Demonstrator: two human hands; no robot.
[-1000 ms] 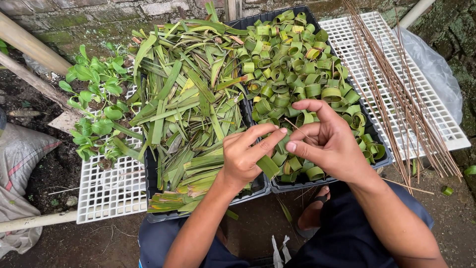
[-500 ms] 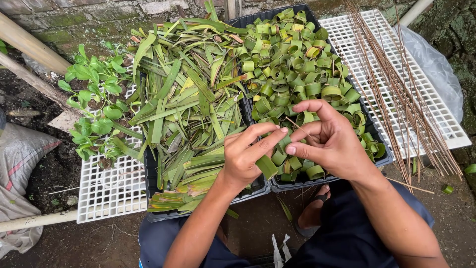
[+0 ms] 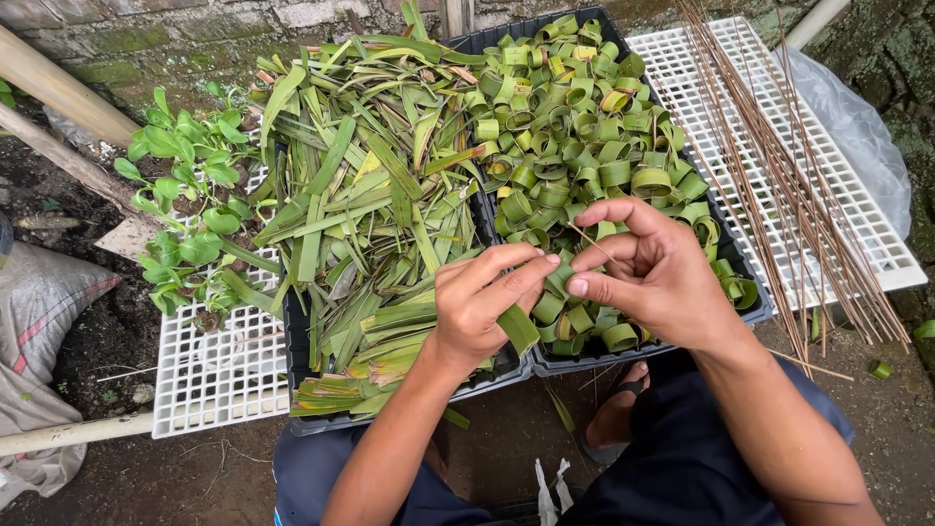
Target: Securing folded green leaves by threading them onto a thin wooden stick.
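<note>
Held between both hands above the black trays (image 3: 750,310): a green leaf strip (image 3: 531,317), left hand (image 3: 482,307) pinching its lower end, right hand (image 3: 653,273) curling the upper end, thin stick (image 3: 587,241) in fingers.

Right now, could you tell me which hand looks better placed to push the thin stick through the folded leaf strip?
Probably the right hand: it pinches the thin stick just above the leaf strip, which the left hand grips.
</note>
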